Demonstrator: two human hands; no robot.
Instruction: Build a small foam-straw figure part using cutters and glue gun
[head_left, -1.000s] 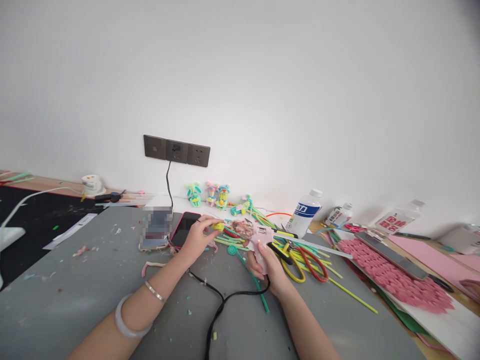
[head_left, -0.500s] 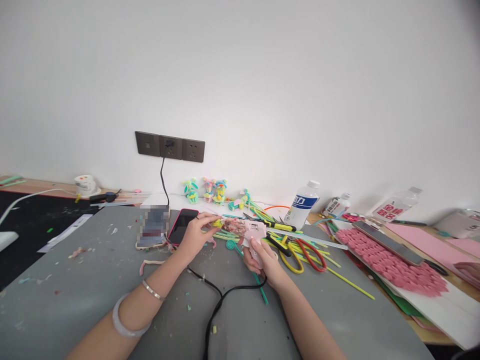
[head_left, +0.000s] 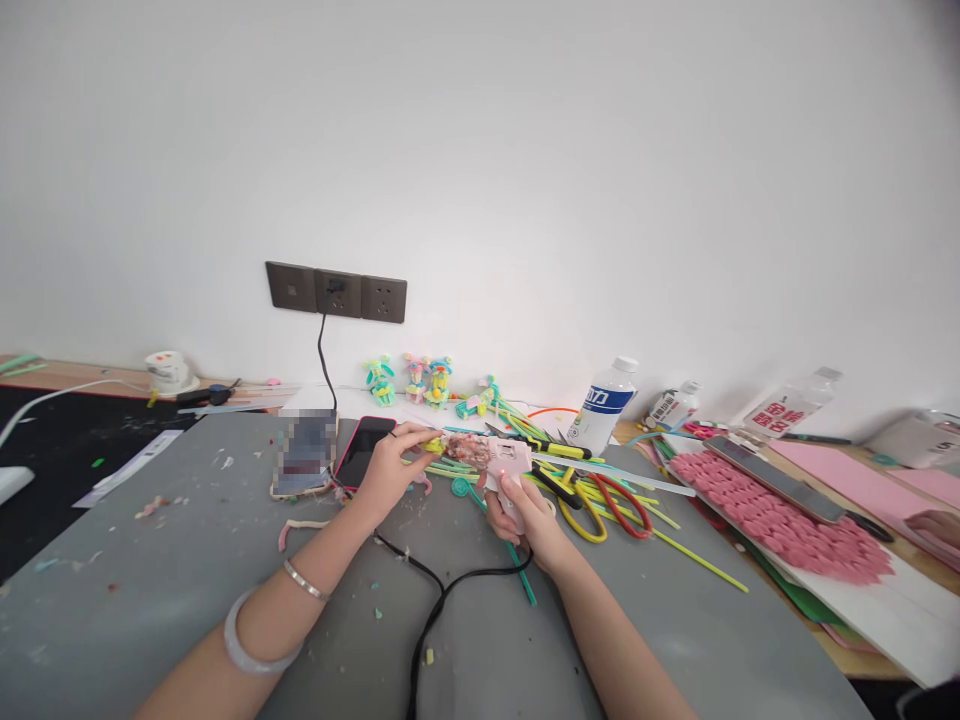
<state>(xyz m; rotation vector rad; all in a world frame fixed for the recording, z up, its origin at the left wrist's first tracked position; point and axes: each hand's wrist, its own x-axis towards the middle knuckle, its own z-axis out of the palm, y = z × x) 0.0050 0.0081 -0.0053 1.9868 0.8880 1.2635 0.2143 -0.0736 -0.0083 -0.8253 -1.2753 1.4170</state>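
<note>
My right hand (head_left: 521, 508) is wrapped round the handle of a pale pink hot glue gun (head_left: 511, 457). A long clear glue stick (head_left: 622, 474) juts from its back, and its front end is caked with reddish glue residue. My left hand (head_left: 401, 462) pinches a small yellow-green piece (head_left: 433, 445) right at the gun's nozzle; its exact shape is partly hidden by my fingers. Beside the gun lie yellow-handled pliers (head_left: 562, 450), scissors with red and yellow handles (head_left: 630, 515) and several green and yellow pipe cleaners (head_left: 701, 560).
Two phones, one pixelated (head_left: 306, 455) and one pink-edged (head_left: 365, 450), lie left of the hands. Small colourful figures (head_left: 379, 382) stand by the wall. A white bottle (head_left: 606, 405) stands behind the tools. A black cord (head_left: 442, 600) crosses the grey mat. Another person's hand (head_left: 934, 525) shows at far right.
The view has shifted very slightly. Both hands keep their hold, with the yellow-green piece still at the glue gun's nozzle.
</note>
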